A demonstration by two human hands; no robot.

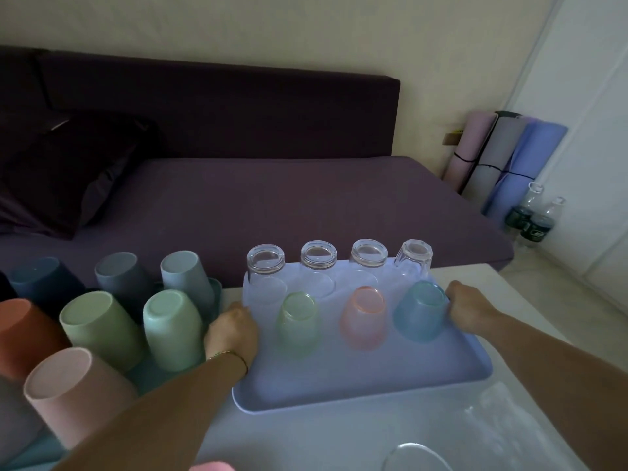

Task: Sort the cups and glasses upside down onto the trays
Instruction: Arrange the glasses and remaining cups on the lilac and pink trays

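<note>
A pale blue tray (356, 389) lies on the white table. Its far row holds several clear glasses (318, 258) upside down. In front of them stand a green glass (297, 321), a pink glass (363, 316) and a blue glass (419, 311), all upside down. My left hand (231, 329) grips the tray's left rim. My right hand (470, 305) grips its right rim, beside the blue glass. A teal tray (214, 294) on the left carries several opaque plastic cups (170, 328) upside down. A clear glass (416, 458) sits at the near edge.
The white table (530, 321) ends at right, with floor beyond. A dark purple sofa (272, 198) with a cushion runs behind the table. Rolled mats (503, 158) lean in the corner, with two water bottles (533, 219) on the floor. Clear plastic wrap (503, 423) lies near right.
</note>
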